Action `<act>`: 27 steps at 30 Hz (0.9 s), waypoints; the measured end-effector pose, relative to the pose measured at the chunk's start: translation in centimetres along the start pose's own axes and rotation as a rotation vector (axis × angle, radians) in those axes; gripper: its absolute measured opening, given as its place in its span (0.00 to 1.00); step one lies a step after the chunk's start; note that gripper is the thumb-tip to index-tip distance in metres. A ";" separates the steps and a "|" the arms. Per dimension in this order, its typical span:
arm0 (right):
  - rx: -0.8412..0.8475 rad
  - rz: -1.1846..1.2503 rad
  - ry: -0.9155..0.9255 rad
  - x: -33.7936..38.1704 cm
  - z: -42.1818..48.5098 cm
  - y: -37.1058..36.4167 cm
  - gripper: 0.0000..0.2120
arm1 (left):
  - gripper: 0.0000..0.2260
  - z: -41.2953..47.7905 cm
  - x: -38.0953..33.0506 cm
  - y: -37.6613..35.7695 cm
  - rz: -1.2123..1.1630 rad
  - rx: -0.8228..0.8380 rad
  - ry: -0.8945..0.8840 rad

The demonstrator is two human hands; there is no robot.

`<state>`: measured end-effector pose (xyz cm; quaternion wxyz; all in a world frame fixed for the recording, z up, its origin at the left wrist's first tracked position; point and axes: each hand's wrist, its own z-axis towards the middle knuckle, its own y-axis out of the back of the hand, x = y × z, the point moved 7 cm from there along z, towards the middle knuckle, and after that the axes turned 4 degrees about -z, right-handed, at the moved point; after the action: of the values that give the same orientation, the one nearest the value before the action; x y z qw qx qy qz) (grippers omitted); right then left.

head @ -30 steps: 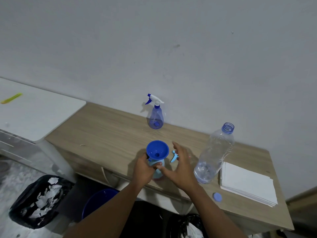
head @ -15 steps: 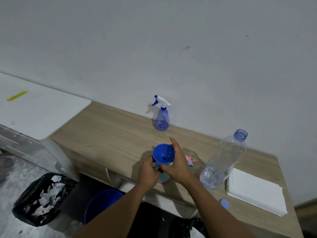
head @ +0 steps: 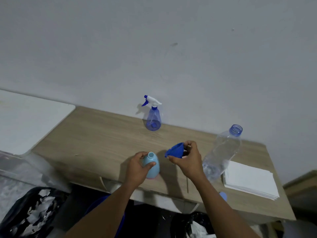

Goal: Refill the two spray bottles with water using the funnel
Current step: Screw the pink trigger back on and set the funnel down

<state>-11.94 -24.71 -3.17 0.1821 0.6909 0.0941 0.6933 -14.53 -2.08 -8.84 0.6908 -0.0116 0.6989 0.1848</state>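
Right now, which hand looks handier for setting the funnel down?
The right hand, probably. It already holds the blue funnel, lifted clear of the light blue bottle, whose neck is open. The left hand is busy gripping that bottle.

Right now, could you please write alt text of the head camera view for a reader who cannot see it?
The left hand grips an open light blue spray bottle on a wooden table, while the right hand holds a blue funnel tilted beside it. An uncapped clear water bottle and a paper stack are to the right; a blue spray bottle stands near the wall.
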 end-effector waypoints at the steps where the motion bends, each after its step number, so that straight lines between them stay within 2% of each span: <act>1: 0.020 -0.045 -0.021 -1.2 -0.3 -0.2 0.33 | 0.20 0.4 0.1 0.4 -0.007 0.000 -0.001; 4: 0.142 -0.237 -0.072 -4.9 -1.2 -1.3 0.34 | 0.20 1.5 0.7 1.4 -0.022 0.010 0.017; 8: 0.373 -0.710 -0.112 -7.5 -2.3 -3.9 0.38 | 0.19 2.2 1.4 1.5 -0.008 0.044 0.018; 10: 0.431 -0.834 -0.120 -7.9 -3.0 -5.1 0.38 | 0.19 2.3 1.6 1.6 0.016 0.045 -0.005; 14: 0.403 -0.842 -0.168 -8.3 -3.4 -6.4 0.38 | 0.19 2.6 1.7 1.6 0.032 0.069 -0.043; 17: 0.425 -0.825 -0.208 -8.0 -3.3 -6.3 0.47 | 0.19 2.9 1.8 1.7 0.027 0.097 -0.061; 19: 0.350 -0.749 -0.170 -6.9 -3.0 -5.3 0.50 | 0.19 3.0 1.7 1.6 0.027 0.118 -0.076; 21: 0.161 -0.647 -0.096 -5.3 -2.1 -3.8 0.40 | 0.20 3.3 1.6 1.6 0.021 0.131 -0.083; 23: -0.004 -0.616 -0.102 -4.6 -0.6 -2.3 0.24 | 0.21 3.3 1.5 1.6 0.019 0.133 -0.084; 25: -0.019 -0.700 -0.200 -5.0 1.3 -1.7 0.14 | 0.21 3.5 1.8 1.5 0.017 0.140 -0.072; 27: 0.078 -0.753 -0.302 -6.4 2.5 -2.1 0.09 | 0.21 3.5 2.0 1.5 0.016 0.150 -0.065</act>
<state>-9.34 -25.55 -9.83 0.4087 0.7085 0.3392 0.4647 -11.66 0.81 -10.36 0.7106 0.0519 0.6880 0.1378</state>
